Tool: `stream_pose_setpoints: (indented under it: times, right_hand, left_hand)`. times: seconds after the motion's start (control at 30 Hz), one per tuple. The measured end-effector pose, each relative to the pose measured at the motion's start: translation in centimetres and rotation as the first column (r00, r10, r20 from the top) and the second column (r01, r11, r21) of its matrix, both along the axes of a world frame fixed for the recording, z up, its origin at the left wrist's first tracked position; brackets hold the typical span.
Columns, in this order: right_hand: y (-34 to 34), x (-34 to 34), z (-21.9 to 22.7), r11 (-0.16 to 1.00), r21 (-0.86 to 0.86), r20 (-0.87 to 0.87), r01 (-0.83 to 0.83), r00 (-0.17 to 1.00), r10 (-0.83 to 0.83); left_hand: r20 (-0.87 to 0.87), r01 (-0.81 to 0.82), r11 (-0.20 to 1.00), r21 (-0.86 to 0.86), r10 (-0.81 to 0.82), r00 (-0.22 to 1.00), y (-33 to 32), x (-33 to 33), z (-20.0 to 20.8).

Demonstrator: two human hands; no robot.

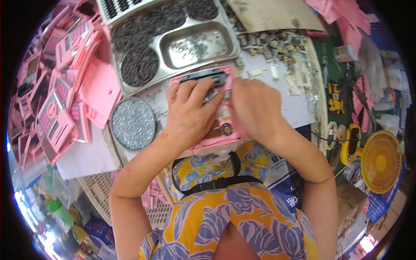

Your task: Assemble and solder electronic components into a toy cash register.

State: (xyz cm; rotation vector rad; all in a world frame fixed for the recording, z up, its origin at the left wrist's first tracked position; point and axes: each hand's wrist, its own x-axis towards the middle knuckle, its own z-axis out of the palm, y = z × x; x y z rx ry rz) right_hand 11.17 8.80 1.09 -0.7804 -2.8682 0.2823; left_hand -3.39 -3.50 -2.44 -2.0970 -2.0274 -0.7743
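Note:
A pink plastic casing (237, 133) lies on the work surface in front of me, with a black part (219, 78) across its far end and a round dark component (226, 128) near its close end. Over its left side, my left hand (190, 106) grips it with bent fingers near the black part; the thumb points toward the middle. My right hand (256, 104) is closed at the casing's right edge, slightly blurred, and its fingertips are hidden. Whatever it pinches cannot be made out. A thin pink wire runs along the casing's near edge.
A metal tray (236, 45) of dark small parts stands beyond the casing. A round dish of silvery pieces (133, 123) sits at the left, beside piled pink casings (60, 108). Small motors (279, 45) lie at the far right; a yellow fan (381, 162) stands nearer.

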Motion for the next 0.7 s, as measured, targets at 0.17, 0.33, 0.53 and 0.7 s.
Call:
stream_pose_setpoints:
  times: [0.17,0.33,0.53,0.7]
  right_hand:
    - [2.0,0.6,1.1,0.966,-0.259,0.029,0.019,1.0,-0.012]
    - [3.4,0.9,0.0,0.828,-0.555,-0.062,0.076,0.989,-0.133]
    - [2.7,1.3,-0.3,0.762,-0.636,-0.057,0.121,0.978,-0.202]
    - [14.3,3.1,-0.1,0.673,-0.734,-0.365,-0.093,0.89,-0.275]
  left_hand:
    - [0.011,0.019,1.0,-0.017,-0.018,1.0,-0.2,-0.1,0.1]
    - [0.027,0.024,1.0,-0.006,-0.024,0.999,0.0,0.0,0.6]
    - [0.001,0.133,0.991,-0.032,-0.133,0.991,-0.1,-1.0,1.2]
    - [-0.23,0.302,0.952,-0.057,-0.307,0.923,-0.1,-3.3,1.8]
